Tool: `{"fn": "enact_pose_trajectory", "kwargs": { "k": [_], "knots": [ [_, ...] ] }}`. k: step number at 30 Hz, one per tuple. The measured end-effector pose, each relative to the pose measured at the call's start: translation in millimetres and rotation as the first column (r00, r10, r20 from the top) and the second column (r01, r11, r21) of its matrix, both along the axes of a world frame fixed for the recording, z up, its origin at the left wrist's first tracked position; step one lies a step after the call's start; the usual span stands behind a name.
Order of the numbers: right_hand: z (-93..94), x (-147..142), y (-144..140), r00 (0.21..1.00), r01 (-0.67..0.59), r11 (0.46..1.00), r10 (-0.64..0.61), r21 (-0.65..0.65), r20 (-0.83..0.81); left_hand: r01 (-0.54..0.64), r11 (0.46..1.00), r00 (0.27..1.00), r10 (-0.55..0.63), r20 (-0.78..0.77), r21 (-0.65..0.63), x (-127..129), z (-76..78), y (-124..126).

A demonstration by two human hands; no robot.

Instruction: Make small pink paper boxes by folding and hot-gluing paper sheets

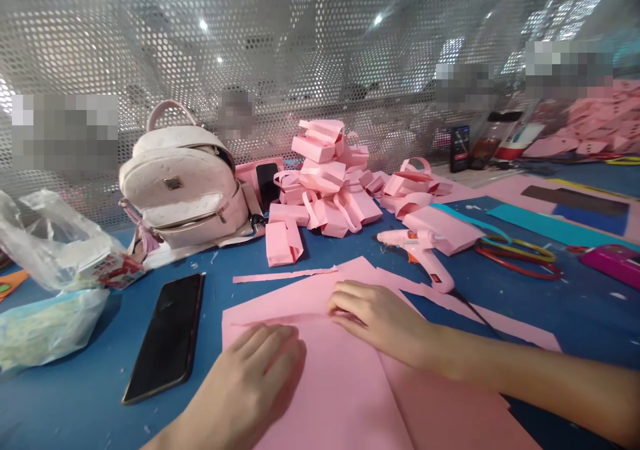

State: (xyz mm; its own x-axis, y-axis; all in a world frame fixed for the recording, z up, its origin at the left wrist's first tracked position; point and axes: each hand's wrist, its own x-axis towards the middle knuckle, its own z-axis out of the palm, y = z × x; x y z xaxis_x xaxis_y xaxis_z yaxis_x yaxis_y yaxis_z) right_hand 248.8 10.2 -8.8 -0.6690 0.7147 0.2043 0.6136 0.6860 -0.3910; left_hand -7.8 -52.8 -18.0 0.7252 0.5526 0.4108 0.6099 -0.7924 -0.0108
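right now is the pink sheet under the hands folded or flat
Folded: the pink sheet shows a crease where both hands, left and right, press.

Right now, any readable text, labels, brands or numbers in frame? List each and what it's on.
None can be read.
Red and white packet in the clear bag: print too blurred.
Backpack metal badge: too small.
Dark box by the mesh wall: markings too small.
Glue gun: no legible label.
Phone left of the left hand: screen dark, no text.
Pink paper under both hands: blank.
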Motion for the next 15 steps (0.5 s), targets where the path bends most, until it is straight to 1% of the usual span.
{"fn": "enact_pose_trajectory", "kwargs": {
  "k": [1, 3, 4, 6, 7, 8, 10, 11, 12, 13, 14, 15],
  "knots": [
    [-0.4, 1, 0, 1.000, -0.018, 1.000, 0.019, 0.015, -0.013, -0.030, 0.999, 0.998, 0.032, 0.061, -0.024, -3, 0.2, 4],
    [-0.2, 2, 1, 0.998, -0.045, 0.998, 0.047, 0.038, -0.033, -0.092, 0.993, 0.985, 0.102, 0.137, -0.075, -8, -0.6, 12],
    [0.5, 2, 2, 0.998, -0.053, 0.998, 0.054, 0.043, -0.040, -0.103, 0.989, 0.978, 0.120, 0.168, -0.110, -11, -1.4, 15],
    [3.2, 2, 4, 0.998, -0.054, 0.998, 0.056, 0.038, -0.043, -0.105, 0.964, 0.951, 0.170, 0.258, -0.245, -13, -2.6, 20],
    [5.1, 2, 5, 0.998, -0.050, 0.998, 0.052, 0.034, -0.033, -0.107, 0.934, 0.930, 0.216, 0.298, -0.341, -13, -2.8, 21],
    [7.1, 1, 6, 0.999, -0.046, 0.998, 0.046, 0.031, -0.016, -0.120, 0.888, 0.901, 0.285, 0.327, -0.443, -12, -2.6, 21],
    [10.5, -4, 7, 0.999, -0.046, 0.998, 0.045, 0.030, 0.026, -0.148, 0.764, 0.833, 0.438, 0.337, -0.628, -7, -0.8, 21],
    [11.6, -7, 7, 0.998, -0.056, 0.998, 0.055, 0.034, 0.040, -0.158, 0.704, 0.803, 0.499, 0.325, -0.692, -4, 0.4, 21],
    [12.0, -10, 7, 0.997, -0.071, 0.997, 0.069, 0.039, 0.044, -0.158, 0.661, 0.784, 0.536, 0.314, -0.734, -1, 1.6, 21],
    [11.7, -14, 7, 0.995, -0.089, 0.995, 0.087, 0.044, 0.038, -0.152, 0.636, 0.774, 0.553, 0.309, -0.756, 1, 2.6, 21],
    [10.9, -18, 7, 0.994, -0.107, 0.993, 0.106, 0.049, 0.026, -0.149, 0.629, 0.774, 0.554, 0.306, -0.763, 3, 3.4, 21],
    [9.7, -22, 7, 0.992, -0.124, 0.991, 0.124, 0.054, 0.011, -0.155, 0.634, 0.783, 0.546, 0.298, -0.757, 4, 3.7, 21]
  ]
}}
